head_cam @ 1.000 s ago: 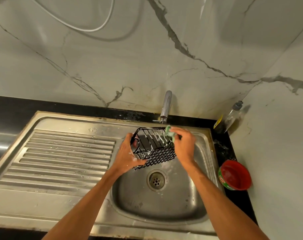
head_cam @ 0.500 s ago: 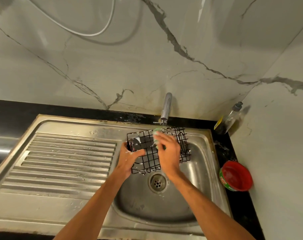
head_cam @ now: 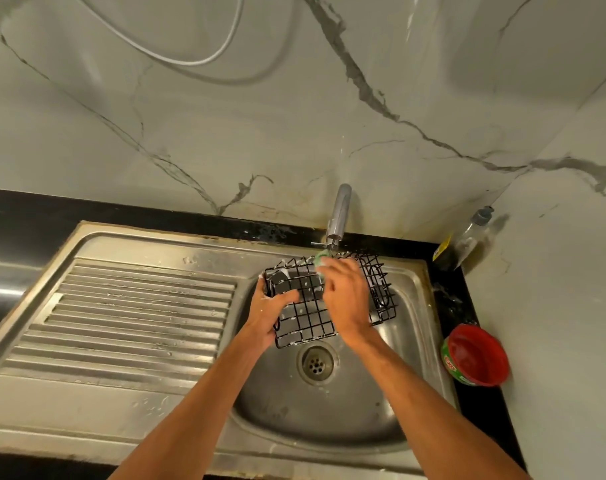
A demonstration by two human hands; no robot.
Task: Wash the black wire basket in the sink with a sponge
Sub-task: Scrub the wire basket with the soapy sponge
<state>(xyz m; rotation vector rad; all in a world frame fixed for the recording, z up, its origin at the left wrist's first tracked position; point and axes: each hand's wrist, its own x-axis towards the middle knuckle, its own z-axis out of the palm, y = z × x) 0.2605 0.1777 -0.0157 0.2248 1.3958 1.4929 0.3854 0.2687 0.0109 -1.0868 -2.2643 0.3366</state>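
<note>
Sponge (head_cam: 320, 259) mostly hidden under right hand (head_cam: 346, 299); only a green edge showed. Same hand covered the basket's (head_cam: 305, 320) middle. Fingertips (head_cam: 327, 270) blurred. Forearms (head_cam: 197, 410) cut off at bottom edge. Hose (head_cam: 190, 60) cut off at top edge. Tub (head_cam: 474, 355) label unreadable.

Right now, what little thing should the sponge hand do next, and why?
Probably drag the green sponge back along the wires toward the near edge: the right hand holds it at the far rim of the black wire basket, the left hand steadies the basket over the sink.

Tap (head_cam: 340, 213) overhangs the basket (head_cam: 306, 318); bare drainboard (head_cam: 138, 313) lies left.
</note>
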